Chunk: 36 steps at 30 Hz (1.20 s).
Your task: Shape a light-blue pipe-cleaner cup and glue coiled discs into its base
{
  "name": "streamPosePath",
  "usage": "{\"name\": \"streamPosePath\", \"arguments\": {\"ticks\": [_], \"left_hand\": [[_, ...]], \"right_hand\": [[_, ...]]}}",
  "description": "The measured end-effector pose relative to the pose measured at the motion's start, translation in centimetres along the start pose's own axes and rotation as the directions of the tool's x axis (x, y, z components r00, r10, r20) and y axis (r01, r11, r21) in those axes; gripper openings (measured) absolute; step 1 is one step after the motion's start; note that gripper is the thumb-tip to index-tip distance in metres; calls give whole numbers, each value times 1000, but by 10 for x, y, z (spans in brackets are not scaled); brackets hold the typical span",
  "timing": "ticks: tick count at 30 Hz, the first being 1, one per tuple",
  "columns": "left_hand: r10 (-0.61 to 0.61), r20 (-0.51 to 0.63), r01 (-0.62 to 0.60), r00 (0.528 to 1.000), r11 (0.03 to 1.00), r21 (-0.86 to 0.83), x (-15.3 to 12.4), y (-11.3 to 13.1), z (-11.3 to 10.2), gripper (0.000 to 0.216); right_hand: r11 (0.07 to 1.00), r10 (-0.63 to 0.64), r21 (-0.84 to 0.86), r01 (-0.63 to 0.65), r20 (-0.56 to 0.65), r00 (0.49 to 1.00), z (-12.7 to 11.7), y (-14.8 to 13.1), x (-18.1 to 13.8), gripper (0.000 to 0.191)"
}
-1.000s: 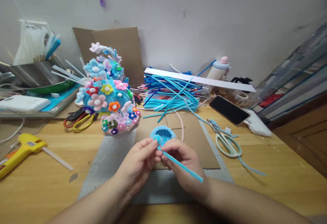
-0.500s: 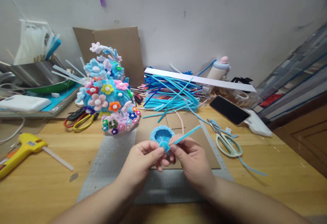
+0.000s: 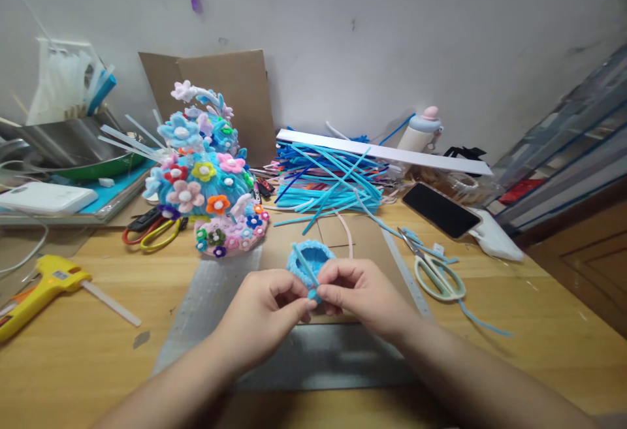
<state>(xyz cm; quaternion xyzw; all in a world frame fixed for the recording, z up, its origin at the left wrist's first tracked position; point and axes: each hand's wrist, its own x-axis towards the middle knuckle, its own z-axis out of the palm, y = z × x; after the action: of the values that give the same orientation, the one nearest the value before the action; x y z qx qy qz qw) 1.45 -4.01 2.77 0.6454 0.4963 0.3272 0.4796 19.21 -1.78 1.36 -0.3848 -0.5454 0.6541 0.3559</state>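
Note:
My left hand (image 3: 277,301) pinches a small blue coil at the end of a pipe cleaner (image 3: 304,262). On the other side, my right hand (image 3: 355,292) grips the same pipe cleaner close to the coil. Its free end sticks up and to the left, between the hands. Just behind my fingertips sits a round, hollow blue fuzzy bowl (image 3: 313,246), its front edge partly hidden by my fingers. It appears to stand on the cardboard sheet (image 3: 377,246), which lies on a grey cutting mat (image 3: 196,331).
Left stand a flower-covered fuzzy ornament (image 3: 200,174), a yellow glue gun (image 3: 53,285) and yellow-handled scissors (image 3: 161,236). Blue pipe cleaners (image 3: 328,187) are heaped at the back. Pale green scissors (image 3: 438,275), a phone (image 3: 441,210) and a bottle (image 3: 418,132) are on the right.
The free end of the pipe cleaner has swung from pointing right to pointing up and left. My right hand has turned inward, closer to my left hand.

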Motion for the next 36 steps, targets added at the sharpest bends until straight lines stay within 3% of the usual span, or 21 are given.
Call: {"name": "streamPosePath", "arguments": {"ticks": [3,6,8,10,12,13,15,17,19,22,26,29,32,34,36], "left_hand": [[-35,50,25,998,983,180,0,0,-4,14],[-73,80,50,994,964,260,0,-1,-4,14],[-54,79,32,995,965,261,1,-3,-2,15],[-12,33,3,999,971,239,1,-5,0,11],[107,-98,-75,989,955,286,1,-6,0,10],[212,-175,-140,961,926,351,1,-7,-1,11],[470,-244,-283,848,792,541,-1,-9,-3,14],[650,-161,-372,743,601,707,-2,-9,-6,18],[689,-26,-414,724,464,783,-2,-9,-8,18],[624,84,-450,777,457,767,0,-10,-10,12],[497,19,-397,868,670,627,2,-10,-9,15],[344,-51,-286,937,845,452,2,-8,-7,11],[161,-110,-128,981,957,262,2,-5,-4,7],[7,-125,1,992,998,64,3,-4,0,7],[-130,-85,113,988,977,-180,4,-3,3,9]], "right_hand": [[984,30,-177,-20,53,998,-3,-3,0,14],[934,6,-357,22,78,997,-2,-6,-2,13],[924,26,-382,6,78,997,-1,-7,-4,12],[940,59,-339,-44,34,998,1,-6,-4,13],[952,85,-292,-88,-21,996,1,-4,-3,13],[953,102,-284,-107,-34,994,2,-3,-3,13],[946,120,-300,-123,-30,992,3,0,-2,12],[936,102,-337,-99,-7,995,4,3,-1,13],[931,70,-360,-63,7,998,5,3,-2,14],[938,49,-344,-51,-13,999,6,1,-3,14],[964,38,-261,-52,-62,997,5,-3,-3,17],[980,36,-193,-53,-88,995,6,-4,-3,22],[991,11,-132,-26,-115,993,8,-5,-5,24],[996,-14,-91,2,-126,992,8,-6,-6,25],[998,-33,-60,26,-130,991,9,-6,-7,26]]}}
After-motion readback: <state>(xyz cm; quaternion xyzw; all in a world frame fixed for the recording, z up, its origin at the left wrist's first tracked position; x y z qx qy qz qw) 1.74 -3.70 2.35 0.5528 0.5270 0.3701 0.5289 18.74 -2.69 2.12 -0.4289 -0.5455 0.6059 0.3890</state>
